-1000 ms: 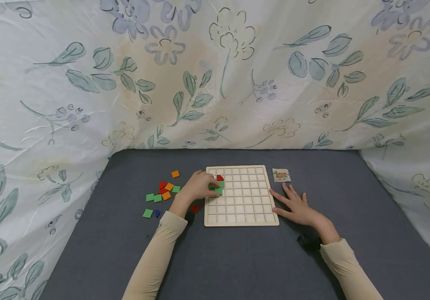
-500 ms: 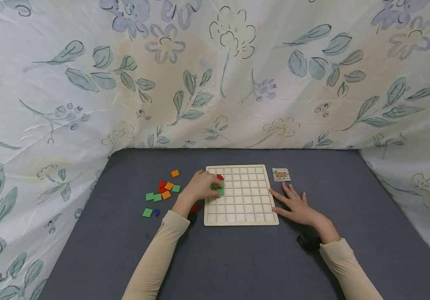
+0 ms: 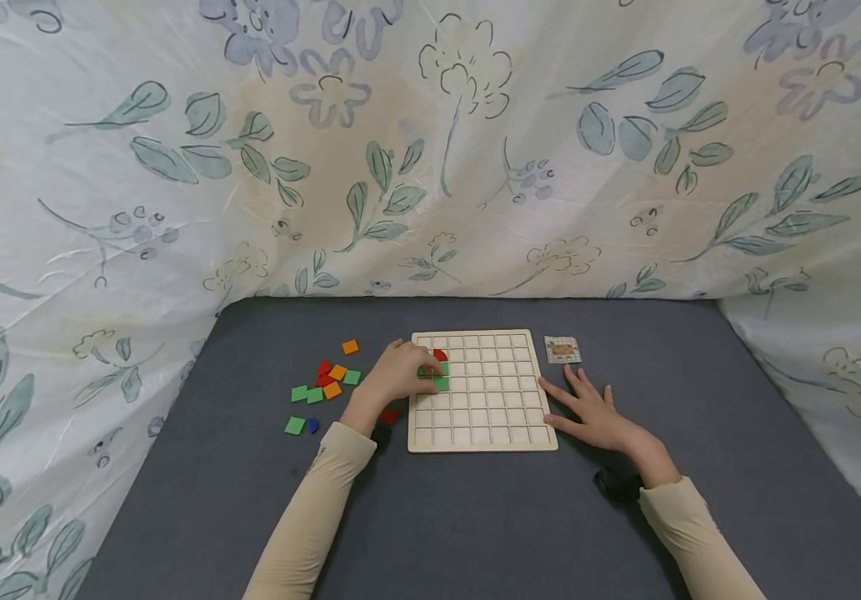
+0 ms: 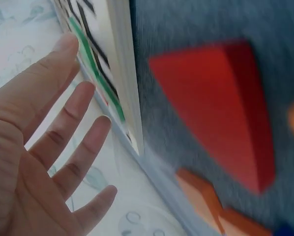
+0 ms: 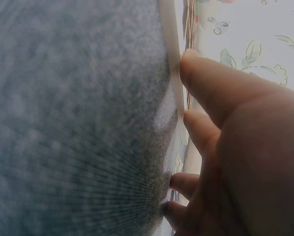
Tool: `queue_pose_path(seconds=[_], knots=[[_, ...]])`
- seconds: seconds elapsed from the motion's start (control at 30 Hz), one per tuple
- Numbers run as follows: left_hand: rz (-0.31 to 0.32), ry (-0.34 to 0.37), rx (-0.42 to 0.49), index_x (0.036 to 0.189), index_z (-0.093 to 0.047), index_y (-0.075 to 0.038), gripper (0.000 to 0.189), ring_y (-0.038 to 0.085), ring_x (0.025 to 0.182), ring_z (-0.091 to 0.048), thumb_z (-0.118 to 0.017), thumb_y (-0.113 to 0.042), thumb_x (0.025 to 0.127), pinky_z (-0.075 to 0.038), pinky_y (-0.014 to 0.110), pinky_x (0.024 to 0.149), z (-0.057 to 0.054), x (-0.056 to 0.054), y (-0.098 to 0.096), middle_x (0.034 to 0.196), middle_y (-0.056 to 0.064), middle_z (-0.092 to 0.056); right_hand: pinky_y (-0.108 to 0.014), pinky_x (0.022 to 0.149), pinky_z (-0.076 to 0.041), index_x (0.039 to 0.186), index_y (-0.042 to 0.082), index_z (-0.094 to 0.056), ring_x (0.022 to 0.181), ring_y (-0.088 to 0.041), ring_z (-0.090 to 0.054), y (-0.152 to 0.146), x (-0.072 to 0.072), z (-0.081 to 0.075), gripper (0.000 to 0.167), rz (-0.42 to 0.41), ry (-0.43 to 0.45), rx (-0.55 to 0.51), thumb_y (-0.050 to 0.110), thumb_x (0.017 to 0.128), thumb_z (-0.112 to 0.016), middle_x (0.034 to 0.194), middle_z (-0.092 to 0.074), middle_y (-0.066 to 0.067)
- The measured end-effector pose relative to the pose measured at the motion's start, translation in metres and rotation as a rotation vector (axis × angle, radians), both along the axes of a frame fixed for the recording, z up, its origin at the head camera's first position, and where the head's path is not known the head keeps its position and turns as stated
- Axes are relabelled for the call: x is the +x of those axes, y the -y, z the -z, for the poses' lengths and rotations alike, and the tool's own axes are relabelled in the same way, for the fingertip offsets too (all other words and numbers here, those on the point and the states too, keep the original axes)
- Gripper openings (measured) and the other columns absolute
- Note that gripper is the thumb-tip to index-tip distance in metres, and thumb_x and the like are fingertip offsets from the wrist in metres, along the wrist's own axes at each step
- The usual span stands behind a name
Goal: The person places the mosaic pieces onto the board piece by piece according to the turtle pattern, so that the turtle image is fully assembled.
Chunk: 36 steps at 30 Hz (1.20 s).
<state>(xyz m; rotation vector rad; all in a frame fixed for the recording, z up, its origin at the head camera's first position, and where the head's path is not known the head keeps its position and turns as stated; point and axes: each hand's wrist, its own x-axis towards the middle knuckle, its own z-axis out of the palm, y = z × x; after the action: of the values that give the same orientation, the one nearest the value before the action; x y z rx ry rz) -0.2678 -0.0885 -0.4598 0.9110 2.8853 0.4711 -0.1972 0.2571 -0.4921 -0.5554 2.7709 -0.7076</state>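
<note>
My left hand (image 3: 398,372) reaches over the left side of a pale wooden grid board (image 3: 490,435), thumb and fingertips at the green square tiles (image 3: 441,384) there. In the left wrist view, the thumb (image 4: 66,45) meets a green tile (image 4: 90,54) lying flat in the board, while the other fingers are spread and fairly straight. A red curved tile (image 3: 440,355) sits just beyond the green ones, partly behind the fingers. My right hand (image 3: 588,408) lies with spread fingers at the board's right edge, thumb and index touching the rim.
Left of the board lie loose orange tiles (image 3: 351,347), green tiles (image 3: 295,426), red tiles (image 3: 325,367) and a blue tile (image 3: 313,426). Another red tile (image 3: 390,416) is near my left wrist. A small picture card (image 3: 563,350) lies beyond my right fingers. A floral curtain (image 3: 475,208) borders the table.
My left hand shifts slightly right and back again, staying over the green tiles. The right hand, board and loose tiles keep their places.
</note>
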Motion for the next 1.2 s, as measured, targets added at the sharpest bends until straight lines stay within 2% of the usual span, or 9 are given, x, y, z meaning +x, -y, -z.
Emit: queue_pose_path(seconds=[0.27,0.7,0.93,1.0,1.07,1.2], knots=[[-0.033,-0.001,0.031,0.099,-0.073,-0.022,0.024,0.017,0.089,-0.058,-0.074,-0.032,0.077,-0.023,0.056,0.109,-0.006,-0.002,0.020,0.087,-0.004,-0.066,-0.075,0.096,0.008,0.147,0.020,-0.028,0.137,-0.049,0.004,0.000,0.000,0.000,0.066,0.002,0.001,0.003,0.046,0.091,-0.052,0.153,-0.002,-0.025],[-0.078,0.016,0.043,0.103,-0.072,-0.018,0.025,0.024,0.102,-0.057,-0.073,-0.028,0.080,-0.021,0.057,0.109,-0.011,-0.003,0.044,0.100,-0.001,-0.066,-0.075,0.095,0.008,0.147,0.020,-0.028,0.137,-0.050,0.004,0.000,0.001,0.001,0.066,0.004,-0.003,0.001,0.046,0.091,-0.052,0.153,-0.002,-0.025],[-0.109,0.047,0.038,0.105,-0.071,-0.020,0.027,0.022,0.103,-0.057,-0.072,-0.030,0.080,-0.019,0.056,0.110,-0.009,-0.005,0.054,0.102,-0.004,-0.065,-0.075,0.095,0.008,0.147,0.020,-0.028,0.137,-0.049,0.004,0.000,0.001,0.000,0.066,0.006,-0.003,0.002,0.046,0.091,-0.052,0.152,-0.002,-0.025],[-0.115,0.044,0.037,0.105,-0.071,-0.021,0.027,0.022,0.101,-0.057,-0.072,-0.030,0.081,-0.021,0.055,0.110,-0.009,-0.006,0.057,0.101,-0.003,-0.065,-0.075,0.095,0.008,0.147,0.019,-0.028,0.137,-0.050,0.004,0.001,0.002,0.000,0.066,0.007,-0.002,0.001,0.045,0.091,-0.053,0.152,-0.002,-0.025],[-0.122,0.042,0.037,0.105,-0.071,-0.020,0.026,0.022,0.098,-0.057,-0.071,-0.030,0.081,-0.030,0.052,0.105,-0.010,-0.007,0.061,0.101,-0.002,-0.065,-0.075,0.095,0.008,0.147,0.019,-0.028,0.137,-0.050,0.004,0.001,0.002,-0.001,0.066,0.006,-0.002,-0.003,0.044,0.091,-0.053,0.152,-0.002,-0.026],[-0.140,0.043,0.039,0.105,-0.071,-0.018,0.025,0.022,0.091,-0.056,-0.070,-0.028,0.082,-0.043,0.043,0.089,-0.015,-0.009,0.070,0.099,0.000,-0.064,-0.075,0.096,0.008,0.147,0.019,-0.028,0.137,-0.050,0.004,0.001,0.002,-0.002,0.065,0.003,-0.002,-0.003,0.044,0.092,-0.053,0.152,-0.002,-0.025]])
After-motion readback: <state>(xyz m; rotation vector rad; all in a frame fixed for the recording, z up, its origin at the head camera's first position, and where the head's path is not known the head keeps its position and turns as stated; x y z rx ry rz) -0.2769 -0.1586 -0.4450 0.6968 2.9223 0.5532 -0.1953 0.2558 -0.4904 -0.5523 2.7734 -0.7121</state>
